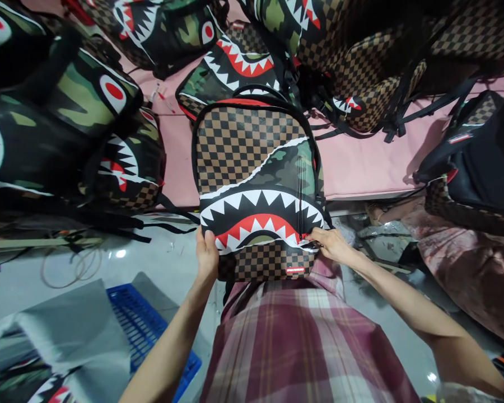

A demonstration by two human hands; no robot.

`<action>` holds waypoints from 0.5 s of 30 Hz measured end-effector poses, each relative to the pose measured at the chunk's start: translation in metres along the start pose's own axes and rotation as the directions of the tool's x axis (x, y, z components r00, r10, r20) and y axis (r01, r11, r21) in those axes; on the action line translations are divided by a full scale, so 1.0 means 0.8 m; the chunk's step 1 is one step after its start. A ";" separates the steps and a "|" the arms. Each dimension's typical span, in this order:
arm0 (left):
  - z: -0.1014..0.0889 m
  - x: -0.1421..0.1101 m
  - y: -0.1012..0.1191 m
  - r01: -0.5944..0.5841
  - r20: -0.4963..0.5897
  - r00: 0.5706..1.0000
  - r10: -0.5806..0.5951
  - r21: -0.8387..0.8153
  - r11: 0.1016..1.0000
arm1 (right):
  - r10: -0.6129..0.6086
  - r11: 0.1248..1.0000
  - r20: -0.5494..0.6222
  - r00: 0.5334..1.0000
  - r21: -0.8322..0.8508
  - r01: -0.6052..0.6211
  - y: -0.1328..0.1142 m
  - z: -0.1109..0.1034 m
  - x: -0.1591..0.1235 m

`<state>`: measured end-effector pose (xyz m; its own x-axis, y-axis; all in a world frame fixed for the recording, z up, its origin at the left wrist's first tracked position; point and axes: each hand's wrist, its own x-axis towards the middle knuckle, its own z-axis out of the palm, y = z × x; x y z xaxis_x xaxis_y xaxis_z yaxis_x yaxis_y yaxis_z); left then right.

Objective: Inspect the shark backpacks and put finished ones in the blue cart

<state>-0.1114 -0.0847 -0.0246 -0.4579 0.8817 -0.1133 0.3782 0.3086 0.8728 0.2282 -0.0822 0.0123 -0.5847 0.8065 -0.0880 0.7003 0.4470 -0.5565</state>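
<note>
A backpack (243, 145) with brown-black checks, a camouflage patch and a printed shark mouth is upright in front of me. It rests against the front edge of the pink table. My left hand (207, 254) grips its lower left side, thumb on the front panel. My right hand (331, 244) is closed at its lower right side, fingertips near the bottom end of a vertical zipper (301, 196). Whether those fingers pinch the zipper pull or just the bag fabric, I cannot tell. A small red label (294, 270) sits low on the front.
Similar backpacks crowd the pink table (361, 168) at the back and left, straps (168, 224) hanging over its edge. A dark bag (479, 162) is at right, beside another person's patterned clothing (462, 263). Low at left are a blue plastic crate (138, 319) and a grey sheet (75, 330).
</note>
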 end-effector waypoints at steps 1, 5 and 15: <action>0.000 0.001 0.001 0.020 0.000 1.000 -0.020 0.022 1.000 | 0.030 0.998 -0.021 0.999 0.048 -0.029 0.003 0.004 -0.002; 0.008 -0.010 0.024 -0.122 -0.144 0.979 0.146 0.167 0.978 | 0.142 0.975 -0.144 0.979 0.191 -0.114 0.012 0.016 -0.005; 0.126 -0.045 0.123 -0.550 0.468 0.796 0.383 0.296 0.781 | 0.226 0.954 -0.235 0.945 0.248 -0.167 -0.008 0.045 -0.042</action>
<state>0.0237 -0.0501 0.0173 0.1566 0.9874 0.0220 0.7850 -0.1379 0.6040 0.2284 -0.1260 -0.0106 -0.2984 0.9543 -0.0153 0.6641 0.1961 -0.7214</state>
